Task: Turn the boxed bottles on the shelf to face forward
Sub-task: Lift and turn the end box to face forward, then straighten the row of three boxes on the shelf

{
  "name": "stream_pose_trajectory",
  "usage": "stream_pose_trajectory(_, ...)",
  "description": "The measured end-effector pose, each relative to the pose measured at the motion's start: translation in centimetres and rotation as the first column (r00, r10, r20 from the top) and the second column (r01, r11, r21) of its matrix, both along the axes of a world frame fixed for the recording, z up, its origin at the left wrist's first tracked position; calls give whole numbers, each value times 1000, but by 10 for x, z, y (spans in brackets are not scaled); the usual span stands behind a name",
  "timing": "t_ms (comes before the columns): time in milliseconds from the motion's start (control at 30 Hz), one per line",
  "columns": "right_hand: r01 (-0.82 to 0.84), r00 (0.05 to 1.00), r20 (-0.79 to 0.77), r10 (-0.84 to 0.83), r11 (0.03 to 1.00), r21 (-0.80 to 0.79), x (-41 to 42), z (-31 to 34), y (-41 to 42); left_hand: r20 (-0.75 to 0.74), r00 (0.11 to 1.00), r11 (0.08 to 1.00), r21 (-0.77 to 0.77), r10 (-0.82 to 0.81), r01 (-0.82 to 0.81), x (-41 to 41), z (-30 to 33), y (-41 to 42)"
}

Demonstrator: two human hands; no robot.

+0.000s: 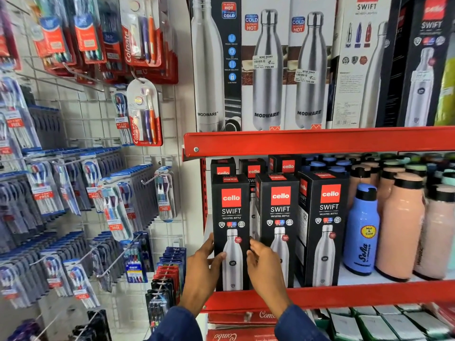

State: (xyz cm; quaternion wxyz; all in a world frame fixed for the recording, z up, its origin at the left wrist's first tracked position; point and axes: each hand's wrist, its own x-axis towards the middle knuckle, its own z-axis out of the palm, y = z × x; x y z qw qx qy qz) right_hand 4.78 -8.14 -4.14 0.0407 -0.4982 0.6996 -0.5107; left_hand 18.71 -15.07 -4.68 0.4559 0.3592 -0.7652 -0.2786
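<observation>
Three tall black Cello Swift bottle boxes stand in the front row of the red shelf (320,295). The leftmost box (231,217) shows its front face, and both hands hold it low down. My left hand (203,269) wraps its left edge, thumb on the front. My right hand (264,264) grips its right edge, fingers reaching into the gap beside the middle box (279,217). The right box (325,217) stands slightly turned, with its left side panel showing. More Cello boxes (253,171) stand behind.
Blue (362,230) and peach plastic bottles (401,230) crowd the shelf to the right of the boxes. The upper shelf (320,141) carries Modware and Swift boxes. A wire grid wall (73,168) with hanging toothbrush packs fills the left. Boxed goods lie on the shelf below.
</observation>
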Motion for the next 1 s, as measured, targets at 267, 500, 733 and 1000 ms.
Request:
stream_pose_trajectory(267,4,999,-36,-4,1000,-8,0,-2,2,40,999,1000,8,-8,8,3,2,4)
stream_pose_trajectory(500,-24,1000,-7,23,998,-52,0,1,14,71,997,999,53,3,-7,4,1,-1)
stream_pose_trajectory(733,116,988,126,-93,974,-196,-14,-4,54,-237,942,953,-132,236,-272,9,7,31)
stream_pose_trajectory(1000,237,966,186,-182,909,-344,-42,7,79,-266,961,969,-212,71,-130,-46,7,73)
